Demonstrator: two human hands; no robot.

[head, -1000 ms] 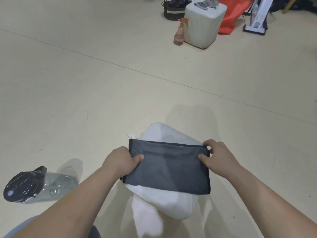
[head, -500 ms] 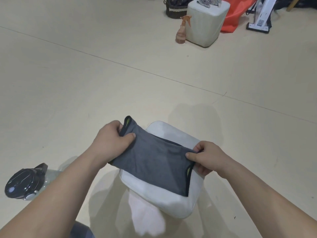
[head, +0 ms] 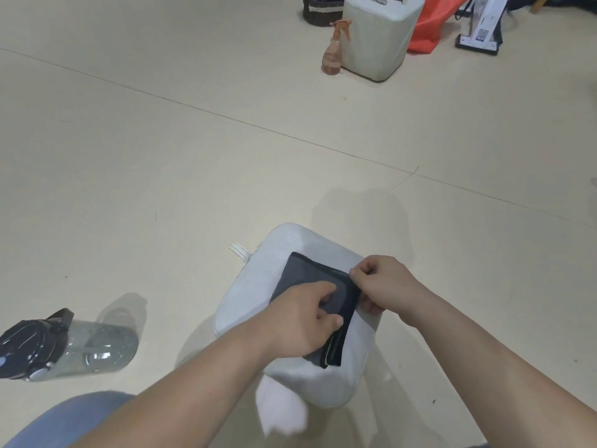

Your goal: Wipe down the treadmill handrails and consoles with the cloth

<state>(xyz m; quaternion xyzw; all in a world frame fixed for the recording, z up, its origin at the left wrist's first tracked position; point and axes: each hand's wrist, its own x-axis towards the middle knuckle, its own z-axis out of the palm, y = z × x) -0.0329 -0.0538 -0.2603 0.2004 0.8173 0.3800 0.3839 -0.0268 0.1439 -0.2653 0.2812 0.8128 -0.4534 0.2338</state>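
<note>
The head view shows no treadmill, handrail or console, so as far as can be judged the wiping itself has not begun and all of it is left to do; the step in hand looks like preparation, folding the wiping cloth into a pad. The dark grey fabric cloth with black edging (head: 305,271) lies folded on top of a white rounded padded stool (head: 290,245), low and centre in the view, just in front of the person. The left hand (head: 303,321) rests over the near half of the cloth with its fingers curled and its thumb pressing the fabric, gripping the fold. The right hand (head: 384,282) pinches the cloth's right edge between thumb and forefinger, close beside the left hand. By count: one cloth, two hands on it, and one stool beneath it. One clear plastic water bottle with a black lid (head: 80,344) lies on its side on the beige floor (head: 161,156), well to the left. Far off at the top stand one amber spray bottle with an orange trigger (head: 334,50), touching or just beside one white block-shaped seat (head: 378,40), with one dark woven basket (head: 319,11), one orange-red bag (head: 433,24) and one white upright appliance (head: 481,27) near it.
</note>
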